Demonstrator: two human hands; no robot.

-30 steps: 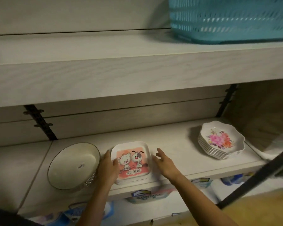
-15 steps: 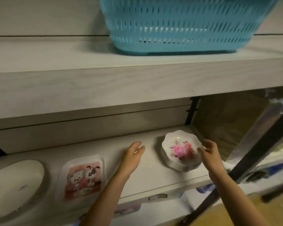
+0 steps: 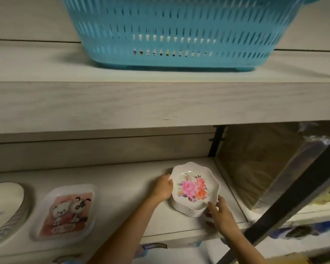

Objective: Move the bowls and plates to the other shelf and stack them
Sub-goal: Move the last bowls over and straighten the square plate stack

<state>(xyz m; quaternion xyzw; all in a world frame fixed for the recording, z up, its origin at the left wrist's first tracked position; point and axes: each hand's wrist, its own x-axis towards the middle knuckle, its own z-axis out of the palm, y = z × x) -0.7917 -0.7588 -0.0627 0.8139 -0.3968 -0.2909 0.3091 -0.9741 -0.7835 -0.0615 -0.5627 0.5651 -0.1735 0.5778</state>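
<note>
Stack of flower plates (image 3: pixel 194 188): scalloped white rims, pink and orange roses on the top one, several more nested under it. It sits on the lower shelf (image 3: pixel 122 187), near the shelf's right end and front edge. Can't tell if its bottom is clear of the board.

Left hand (image 3: pixel 162 189) is on the stack's left side, thumb on the top rim and fingers wrapped round the edge, gripping it. Right hand (image 3: pixel 220 216) is at the stack's front-right corner, thumb on the top plate's rim and fingers curled under the lower plates, gripping too. Both forearms come in from below the stack.

Left of the stack, well apart on the same shelf: a square cartoon plate (image 3: pixel 65 208) with a cat and dog print, blurred, so I can't tell what's under it. Further left of that is a round white bowl (image 3: pixel 4 202), cut off by the frame edge.

Behind and right of the stack, a black bracket strip (image 3: pixel 216 141) runs up the back wall. Right of the stack, a black bar (image 3: pixel 293 202) crosses diagonally.

Above the stack is the upper shelf (image 3: pixel 160 103), with a blue basket (image 3: pixel 179 31) on it.
</note>
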